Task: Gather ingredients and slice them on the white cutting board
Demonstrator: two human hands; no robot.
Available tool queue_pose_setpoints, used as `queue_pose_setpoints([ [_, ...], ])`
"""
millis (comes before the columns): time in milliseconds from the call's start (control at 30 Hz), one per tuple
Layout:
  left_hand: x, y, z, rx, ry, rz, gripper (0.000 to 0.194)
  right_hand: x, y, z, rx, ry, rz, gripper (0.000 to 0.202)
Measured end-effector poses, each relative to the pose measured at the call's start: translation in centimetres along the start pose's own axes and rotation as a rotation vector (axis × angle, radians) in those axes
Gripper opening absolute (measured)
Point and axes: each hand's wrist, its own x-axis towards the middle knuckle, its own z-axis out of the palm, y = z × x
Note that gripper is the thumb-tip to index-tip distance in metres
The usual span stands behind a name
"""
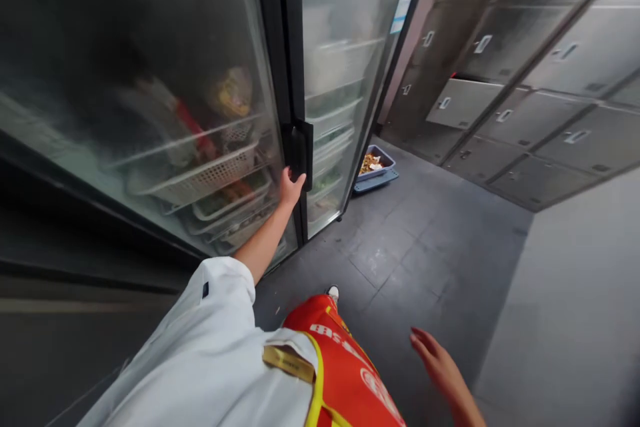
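At the glass door's (150, 100) edge, left hand (291, 188) touches the handle (299, 147) — grip unclear, better wrapped fully; right hand (436, 361) released.

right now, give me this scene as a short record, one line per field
left hand: at the lower end of the black handle, fingers partly hidden; left hand
right hand: low over the grey tiled floor, nothing visibly held; right hand
fridge: glass doors, white perforated basket behind the left pane
floor item: blue bin beside the fridge, contents unclear
right background: metal lockers
clothing: white top, red apron
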Motion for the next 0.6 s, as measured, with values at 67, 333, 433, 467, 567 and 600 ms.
queue_pose_setpoints([
  [67, 1.2, 0.2, 2.9, 0.013, 0.142, -0.021, 0.063, 5.3, -2.5, -2.2, -0.029, -0.043, -0.009, 0.081],
  [333, 2.3, 2.8, 5.8, 0.201, 0.511, -0.281, 0.045, 18.2, -16.2, -5.3, -0.177, -0.470, -0.392, 0.063],
  [433, -0.5, 3.7, 5.8, 0.233, 0.587, -0.279, 0.038, 22.3, -20.9, -6.4, -0.378, -0.697, -0.591, 0.049],
  [467, -2.4, 3.9, 5.9, 0.234, 0.612, -0.305, 0.039, 23.6, -22.4, -6.6, -0.413, -0.748, -0.640, 0.045],
  [567, -11.1, 4.6, 5.8, 0.245, 0.696, -0.485, 0.040, 27.1, -28.0, -5.6, -0.430, -0.848, -0.776, 0.036],
  [600, -14.6, 4.8, 5.5, 0.283, 0.753, -0.527, 0.039, 27.8, -30.3, -4.7, -0.419, -0.872, -0.827, 0.036],
])
